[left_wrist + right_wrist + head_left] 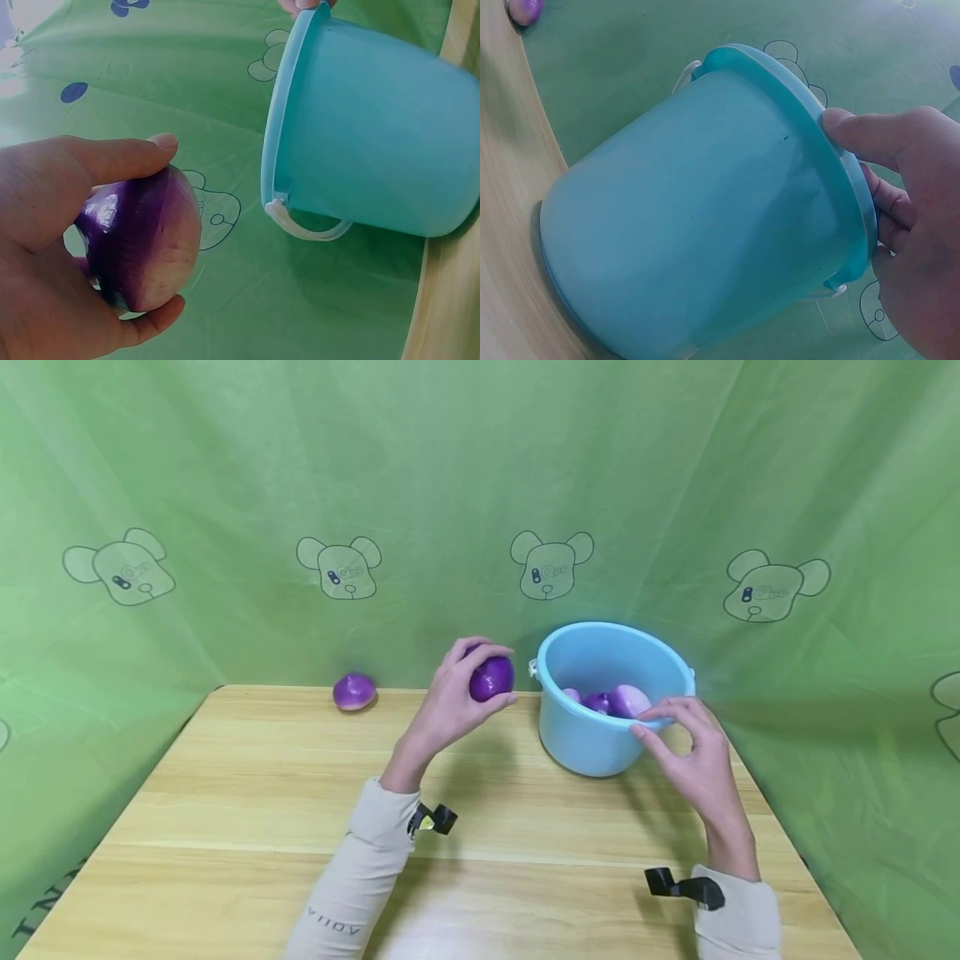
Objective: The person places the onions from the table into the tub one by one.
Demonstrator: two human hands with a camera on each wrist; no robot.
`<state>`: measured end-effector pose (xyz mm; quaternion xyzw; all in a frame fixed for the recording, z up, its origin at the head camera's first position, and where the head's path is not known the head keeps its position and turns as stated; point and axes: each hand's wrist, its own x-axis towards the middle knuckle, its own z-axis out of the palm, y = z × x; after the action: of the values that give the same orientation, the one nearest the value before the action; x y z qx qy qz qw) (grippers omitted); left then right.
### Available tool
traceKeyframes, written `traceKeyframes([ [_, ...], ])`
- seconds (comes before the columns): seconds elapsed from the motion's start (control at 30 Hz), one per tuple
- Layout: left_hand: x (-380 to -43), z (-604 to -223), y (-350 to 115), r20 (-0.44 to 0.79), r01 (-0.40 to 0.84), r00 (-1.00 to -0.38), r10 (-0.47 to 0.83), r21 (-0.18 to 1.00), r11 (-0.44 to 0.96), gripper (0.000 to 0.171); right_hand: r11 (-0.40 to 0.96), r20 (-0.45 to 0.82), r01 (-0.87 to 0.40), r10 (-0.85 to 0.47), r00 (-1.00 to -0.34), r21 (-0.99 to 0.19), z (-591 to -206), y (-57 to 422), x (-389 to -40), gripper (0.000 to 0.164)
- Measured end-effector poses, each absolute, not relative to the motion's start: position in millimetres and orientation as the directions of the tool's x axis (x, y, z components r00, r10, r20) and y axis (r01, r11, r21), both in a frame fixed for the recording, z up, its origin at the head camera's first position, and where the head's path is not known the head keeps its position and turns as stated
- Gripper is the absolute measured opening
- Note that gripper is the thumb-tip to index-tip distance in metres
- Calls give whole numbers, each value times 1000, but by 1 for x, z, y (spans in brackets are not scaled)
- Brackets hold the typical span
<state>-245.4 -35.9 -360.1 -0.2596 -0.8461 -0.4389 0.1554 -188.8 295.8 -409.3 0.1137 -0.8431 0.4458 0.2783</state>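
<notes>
My left hand (453, 692) grips a purple and white turnip-like vegetable (492, 677), held above the table to the left of the bucket. In the left wrist view, thumb and fingers curl round this glossy vegetable (146, 240), whose pale side faces the bucket. My right hand (693, 752) pinches the near right rim of the light blue bucket (588, 752), thumb outside and fingers over the edge, as the right wrist view also shows. Inside the bucket lie several purple and whitish vegetables (628, 700). Another purple one (354, 691) sits at the table's back edge, left of my left hand.
The wooden table (300, 827) is backed and flanked by a green curtain (450, 485) printed with mouse-head outlines. A white handle (307, 229) hangs on the bucket's side. Black wrist cameras are strapped over both sleeves (367, 852).
</notes>
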Motion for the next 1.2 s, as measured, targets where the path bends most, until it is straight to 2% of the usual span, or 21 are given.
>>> traceKeyframes([
  [0.77,-249,-356,-13,467,581,-813,348,689,433,54,587,567,-427,66,-821,-688,-399,287,-185,24],
  [1.2,-252,-351,-2,475,597,-802,364,669,442,56,589,546,-406,74,-834,-699,-406,296,-191,25],
])
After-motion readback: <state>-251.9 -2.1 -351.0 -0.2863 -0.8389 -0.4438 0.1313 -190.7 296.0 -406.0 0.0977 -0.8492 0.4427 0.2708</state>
